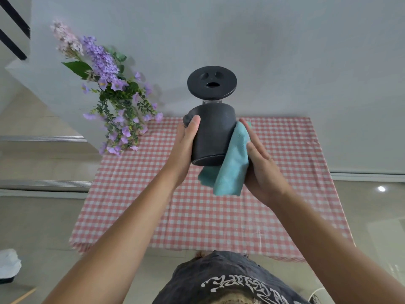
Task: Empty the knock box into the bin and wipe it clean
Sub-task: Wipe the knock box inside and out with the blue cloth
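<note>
I hold the dark grey knock box up in the air above the table, tilted with its base toward me. My left hand grips its left side, thumb near the rim. My right hand presses a teal cloth against the box's right side, and the cloth hangs down below the base. The inside of the box is hidden from view.
A table with a red-and-white checked cloth lies below my hands. A black round-topped machine stands at its far edge by the wall. Purple flowers stand at the table's back left. A bin with a white liner sits at the lower left.
</note>
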Demonstrator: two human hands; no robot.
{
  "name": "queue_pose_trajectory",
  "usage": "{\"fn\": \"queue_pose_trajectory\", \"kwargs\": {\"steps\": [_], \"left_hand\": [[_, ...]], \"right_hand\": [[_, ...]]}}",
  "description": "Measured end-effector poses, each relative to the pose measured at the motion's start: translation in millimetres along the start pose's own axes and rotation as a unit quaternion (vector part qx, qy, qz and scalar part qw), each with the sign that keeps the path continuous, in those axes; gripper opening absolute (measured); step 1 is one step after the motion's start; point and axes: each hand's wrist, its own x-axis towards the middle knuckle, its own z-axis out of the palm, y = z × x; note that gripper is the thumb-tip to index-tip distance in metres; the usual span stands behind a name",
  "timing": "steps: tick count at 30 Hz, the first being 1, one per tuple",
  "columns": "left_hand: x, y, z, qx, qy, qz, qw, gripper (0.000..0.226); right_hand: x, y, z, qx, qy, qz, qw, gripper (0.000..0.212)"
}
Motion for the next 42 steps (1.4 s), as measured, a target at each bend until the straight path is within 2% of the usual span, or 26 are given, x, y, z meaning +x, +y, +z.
{"fn": "queue_pose_trajectory", "kwargs": {"steps": [3, 5, 7, 11, 13, 15, 18, 23, 26, 31, 34, 37, 40, 42], "left_hand": [[4.5, 0.0, 2.7, 0.024, -0.003, -0.011, 1.000, 0.087], [2.4, 1.1, 6.5, -0.005, -0.010, -0.028, 1.000, 0.099], [-0.3, 2.4, 11.9, -0.025, 0.019, -0.015, 0.999, 0.109], [-5.6, -1.7, 22.4, -0.010, 0.091, 0.038, 0.995, 0.069], [-8.1, -6.0, 26.5, -0.004, 0.097, 0.046, 0.994, 0.043], [-11.0, -7.3, 30.3, 0.008, 0.094, 0.054, 0.994, 0.030], [-15.6, -7.8, 34.1, 0.022, 0.080, 0.068, 0.994, 0.029], [-21.3, -5.7, 35.8, 0.014, 0.089, 0.078, 0.993, 0.041], [-19.2, -1.6, 33.6, -0.043, 0.103, 0.080, 0.991, 0.060], [-10.6, 0.1, 24.3, -0.091, 0.036, 0.047, 0.994, 0.096], [-14.2, 5.0, 23.3, -0.085, -0.023, 0.027, 0.996, 0.088], [-21.4, 11.4, 25.1, -0.103, -0.020, 0.007, 0.994, 0.069], [-18.0, 6.4, 20.2, -0.118, -0.026, -0.019, 0.992, 0.068], [-13.9, 8.1, 17.7, -0.081, -0.015, -0.030, 0.996, 0.072]], "right_hand": [[-4.6, -3.7, 6.2, -0.092, 0.025, -0.061, 0.994, 0.046], [-7.0, -5.0, 11.5, -0.150, 0.037, -0.093, 0.984, 0.047], [-7.7, -4.1, 17.5, -0.191, 0.041, -0.119, 0.973, 0.046], [-7.1, 0.3, 31.3, -0.200, 0.084, -0.156, 0.964, 0.052], [-6.3, 3.5, 33.6, -0.180, 0.128, -0.166, 0.961, 0.061], [-7.3, 6.8, 34.2, -0.190, 0.144, -0.176, 0.955, 0.067], [-9.1, 11.0, 35.4, -0.224, 0.132, -0.194, 0.946, 0.064], [-3.2, 10.5, 26.3, -0.369, 0.094, -0.241, 0.893, 0.051], [-2.3, 6.0, 20.0, -0.333, 0.079, -0.235, 0.910, 0.051], [-10.9, 7.9, 23.0, -0.253, 0.124, -0.233, 0.931, 0.053], [-14.5, 9.4, 26.7, -0.176, 0.168, -0.209, 0.947, 0.050], [-10.7, 6.8, 23.4, -0.095, 0.178, -0.133, 0.970, 0.049], [-5.9, 2.5, 18.9, -0.078, 0.158, -0.101, 0.979, 0.043], [-5.1, 1.8, 19.8, -0.093, 0.156, -0.110, 0.977, 0.040]]}}
